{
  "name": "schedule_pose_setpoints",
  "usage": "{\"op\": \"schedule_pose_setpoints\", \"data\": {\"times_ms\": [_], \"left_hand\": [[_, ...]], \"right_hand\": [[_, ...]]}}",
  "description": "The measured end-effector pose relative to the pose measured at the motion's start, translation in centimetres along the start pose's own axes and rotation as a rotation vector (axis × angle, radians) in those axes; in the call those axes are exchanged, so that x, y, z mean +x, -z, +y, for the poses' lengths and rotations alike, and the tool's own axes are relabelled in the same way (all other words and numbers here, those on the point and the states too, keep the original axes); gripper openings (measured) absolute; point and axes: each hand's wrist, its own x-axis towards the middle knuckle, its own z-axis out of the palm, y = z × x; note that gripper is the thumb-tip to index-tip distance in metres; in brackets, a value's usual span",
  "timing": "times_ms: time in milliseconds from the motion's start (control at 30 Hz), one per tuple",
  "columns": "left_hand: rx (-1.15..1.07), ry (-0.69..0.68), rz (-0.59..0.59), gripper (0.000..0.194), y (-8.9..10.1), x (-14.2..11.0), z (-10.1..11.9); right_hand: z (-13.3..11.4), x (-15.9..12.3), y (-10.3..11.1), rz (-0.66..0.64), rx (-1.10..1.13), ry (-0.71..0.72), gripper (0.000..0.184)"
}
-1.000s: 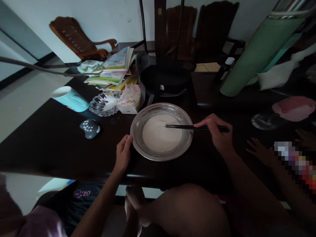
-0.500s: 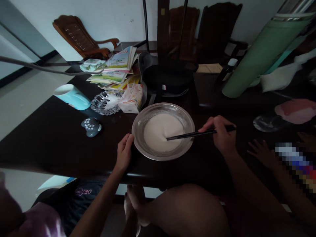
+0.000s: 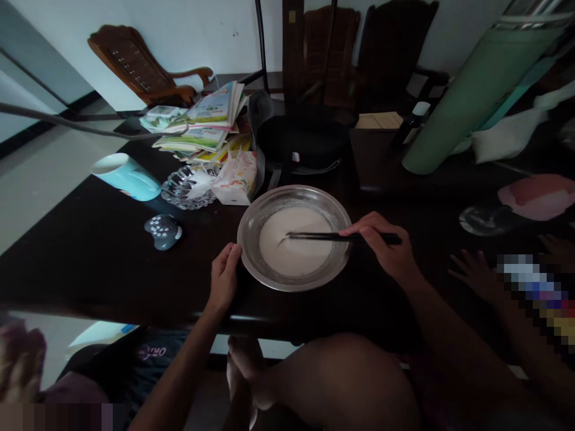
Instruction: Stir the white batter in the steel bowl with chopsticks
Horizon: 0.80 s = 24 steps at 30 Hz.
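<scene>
A wide metal bowl (image 3: 250,263) stands on the dark table, with a pale, creamy liquid (image 3: 291,257) in its bottom. My left hand (image 3: 224,272) grips the bowl's rim on the left side, fingers closed against it. Black chopsticks (image 3: 321,237) are held in my right hand (image 3: 386,245), at the bowl's right side. Their tips dip into the liquid left of its middle, where a small ripple shows. The lower parts of the fingers on my left hand are partly hidden by the bowl's edge.
Left of the bowl are a tissue pack (image 3: 237,176), a glass dish (image 3: 188,188), a light-blue cup (image 3: 128,176) and a grey gadget (image 3: 163,231). Papers (image 3: 202,126) lie behind. A tall green flask (image 3: 471,96) stands right. Another person's hand (image 3: 474,272) rests on the table at right.
The chopsticks and my right hand have shifted left, and the tips have moved up and left through the liquid. My left hand stays on the rim. At far left, another person's hand has appeared.
</scene>
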Motion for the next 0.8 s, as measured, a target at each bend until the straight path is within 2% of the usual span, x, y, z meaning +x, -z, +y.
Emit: {"op": "schedule_pose_setpoints", "data": {"times_ms": [100,133,167,233,300,333,400,467,500,567,633,667,700,800], "left_hand": [[-0.004,0.001,-0.011,0.038,-0.08,0.0,0.11],[-0.007,0.004,-0.013,0.038,-0.1,0.01,0.17],[-0.008,0.005,-0.01,0.038,-0.12,0.02,0.23],[-0.006,0.006,0.0,0.038,-0.14,0.03,0.33],[-0.007,0.005,0.005,0.038,-0.16,0.03,0.36],[-0.008,0.005,0.004,0.038,-0.17,0.02,0.36],[-0.009,0.005,-0.001,0.038,-0.17,0.02,0.32],[-0.002,-0.003,-0.005,0.037,-0.14,0.03,0.25],[0.004,-0.006,-0.006,0.037,-0.12,0.04,0.21],[0.01,-0.01,-0.004,0.036,-0.06,0.07,0.14],[0.008,-0.012,0.002,0.036,-0.02,0.09,0.12],[0.006,-0.013,0.003,0.036,-0.01,0.08,0.13],[0.003,-0.014,0.002,0.036,-0.02,0.07,0.15],[-0.004,-0.006,-0.006,0.035,-0.07,0.03,0.23]], "right_hand": [[0.17,0.07,0.11,0.24,0.013,-0.068,0.03],[0.26,0.07,0.1,0.28,0.06,-0.099,0.031],[0.33,0.06,0.05,0.27,0.103,-0.115,0.031],[0.34,0.01,-0.1,0.126,0.127,-0.089,0.029],[0.26,-0.04,-0.19,-0.008,0.067,-0.017,0.025],[0.24,-0.06,-0.18,-0.015,0.032,0.007,0.024],[0.32,-0.06,-0.07,0.113,0.023,-0.004,0.026],[0.46,-0.06,0.05,0.265,0.093,-0.072,0.031],[0.49,-0.06,0.06,0.287,0.136,-0.104,0.032],[0.38,-0.05,-0.02,0.175,0.165,-0.116,0.032],[0.11,-0.03,-0.14,0.014,0.102,-0.073,0.029],[-0.01,0.0,-0.18,-0.02,0.054,-0.052,0.028],[-0.07,0.03,-0.2,0.006,0.016,-0.043,0.028],[0.12,0.11,-0.18,0.279,0.065,-0.095,0.033]]}}
